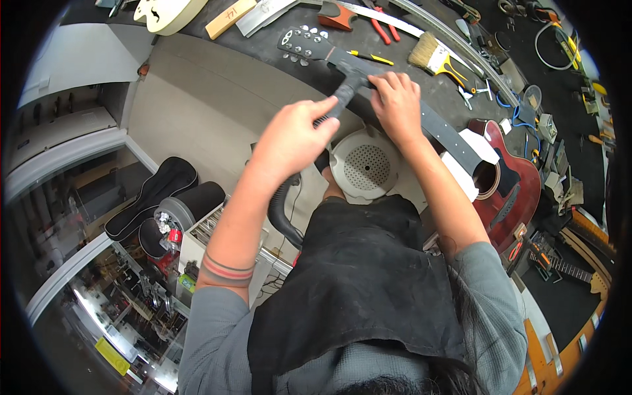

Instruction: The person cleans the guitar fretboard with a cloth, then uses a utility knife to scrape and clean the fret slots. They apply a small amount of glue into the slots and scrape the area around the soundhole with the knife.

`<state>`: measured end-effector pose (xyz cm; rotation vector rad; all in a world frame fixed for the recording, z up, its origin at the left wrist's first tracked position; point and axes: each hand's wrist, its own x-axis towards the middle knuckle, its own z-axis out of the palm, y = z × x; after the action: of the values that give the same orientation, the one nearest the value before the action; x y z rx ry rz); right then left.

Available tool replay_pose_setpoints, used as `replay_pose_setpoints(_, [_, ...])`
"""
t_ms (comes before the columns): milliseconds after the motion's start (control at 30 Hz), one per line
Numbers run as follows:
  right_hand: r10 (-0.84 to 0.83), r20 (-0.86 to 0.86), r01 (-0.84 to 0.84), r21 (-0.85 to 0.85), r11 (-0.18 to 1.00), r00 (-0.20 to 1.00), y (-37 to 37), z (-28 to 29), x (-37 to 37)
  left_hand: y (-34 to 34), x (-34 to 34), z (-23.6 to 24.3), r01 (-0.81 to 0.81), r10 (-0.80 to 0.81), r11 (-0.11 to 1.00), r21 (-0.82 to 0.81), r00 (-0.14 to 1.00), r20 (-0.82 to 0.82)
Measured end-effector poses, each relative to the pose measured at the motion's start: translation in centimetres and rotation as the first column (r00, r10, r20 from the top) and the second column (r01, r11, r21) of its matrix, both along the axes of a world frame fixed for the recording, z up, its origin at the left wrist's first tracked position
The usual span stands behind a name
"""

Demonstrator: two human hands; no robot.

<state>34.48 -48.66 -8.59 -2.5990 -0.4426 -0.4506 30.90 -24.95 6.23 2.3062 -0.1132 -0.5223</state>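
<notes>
A red acoustic guitar lies on the dark workbench, its dark neck running up-left to the headstock with silver tuners. My left hand is shut on the grey nozzle of a vacuum hose, whose tip rests on the neck near the headstock. My right hand presses flat on the neck just right of the nozzle, fingers together. White paper masks the guitar body around the neck's end.
A yellow-handled brush, red pliers, a wood block and a cream guitar body lie at the bench's back. A white perforated stool stands below the bench edge. A black case lies on the floor at left. More tools crowd the right.
</notes>
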Motion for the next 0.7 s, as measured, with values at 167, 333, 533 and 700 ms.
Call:
replay_pose_setpoints(167, [0.001,0.015,-0.002,0.023,1.000,1.000,0.9,-0.6,0.2,1.3,1.0,0.3,-0.012,0.014,0.998,0.059,1.000,-0.023])
replay_pose_setpoints(333, [0.020,0.050,-0.023,0.047,0.999,0.999,3.5,-1.2,2.5,3.0,1.9,0.0,-0.104,0.104,0.995,-0.003,0.994,-0.037])
replay_pose_setpoints(533, [0.008,0.036,-0.010,0.038,0.999,0.999,2.1,-0.8,0.8,2.7,0.7,-0.8,-0.050,0.050,0.998,-0.040,0.999,0.007])
replay_pose_setpoints(700, [0.008,0.085,-0.009,0.015,1.000,0.996,4.2,-1.4,3.3,3.6,2.3,-0.5,-0.185,0.180,0.982,-0.044,0.979,-0.100])
